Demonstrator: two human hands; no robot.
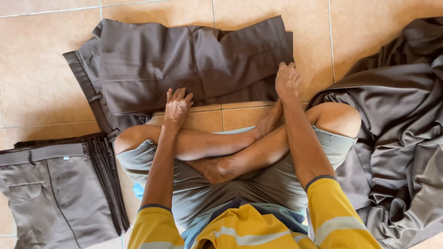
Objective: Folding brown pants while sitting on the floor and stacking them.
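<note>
Folding brown trousers [194, 62] on the tile floor [41, 69]

Head view: your left hand [176, 107] presses flat and open on the near edge, your right hand [287, 80] pinches the near-right corner. Smooth the crease before you fold again.

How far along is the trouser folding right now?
Done: a neat stack of folded trousers on the person's left. In hand: one pair of trousers spread on the floor, left hand and right hand at its near edge. Left: a loose heap of cloth on the right.
</note>
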